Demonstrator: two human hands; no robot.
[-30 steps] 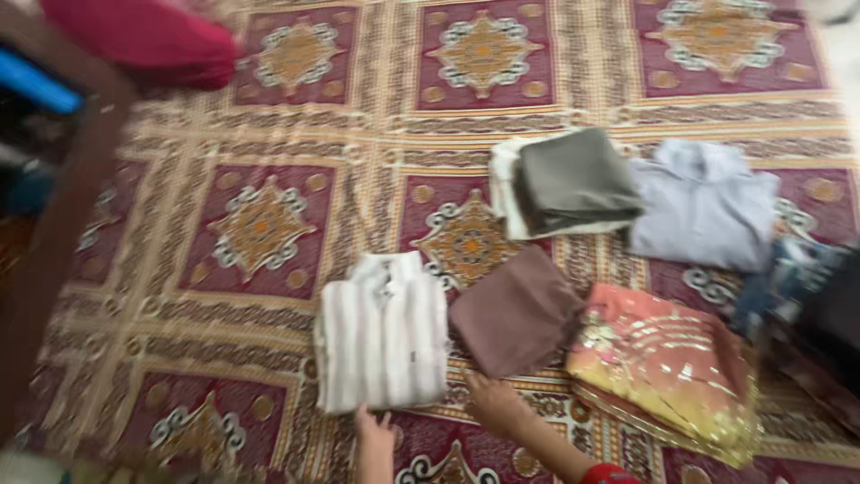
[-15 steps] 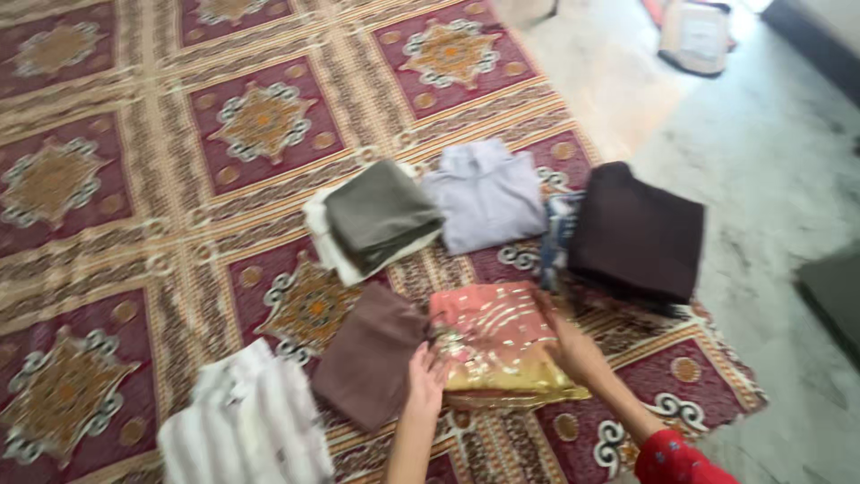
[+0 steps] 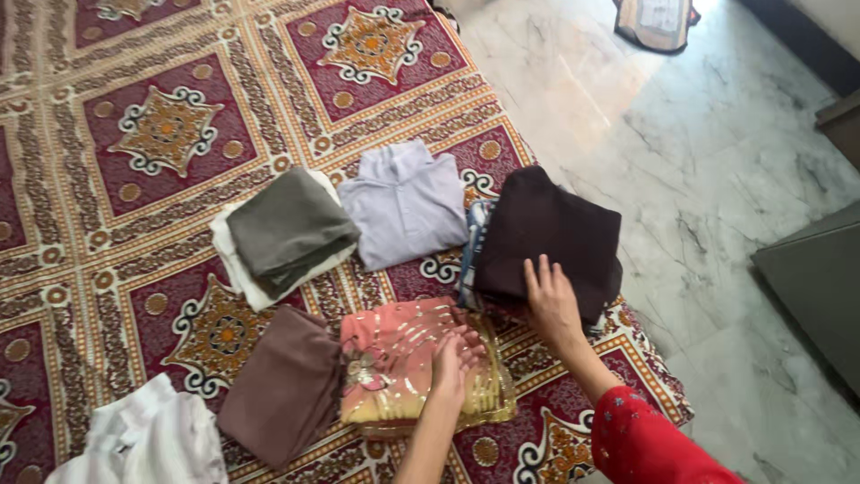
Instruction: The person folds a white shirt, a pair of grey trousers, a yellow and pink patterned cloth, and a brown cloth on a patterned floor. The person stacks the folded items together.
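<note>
My left hand (image 3: 454, 358) lies flat, fingers apart, on a folded pink and yellow garment with gold dots (image 3: 394, 363). My right hand (image 3: 551, 300), in a red sleeve, presses open on the near edge of a folded dark brown garment (image 3: 555, 233) that tops a small stack. To the left lie a folded brown cloth (image 3: 282, 385) and a white striped shirt (image 3: 143, 444). Farther back sit an olive-grey folded piece (image 3: 287, 224) on white cloth and a pale lilac shirt (image 3: 403, 202).
All the clothes rest on a maroon and cream patterned carpet (image 3: 170, 134). Marble floor (image 3: 708, 170) lies to the right of the carpet edge. A dark grey block (image 3: 820, 287) stands at the right edge, and a small mat (image 3: 654, 20) lies at the top.
The view has swung right. My right hand moved from the pink garment's edge onto the dark brown stack, and my left hand slid from its left edge onto its top.
</note>
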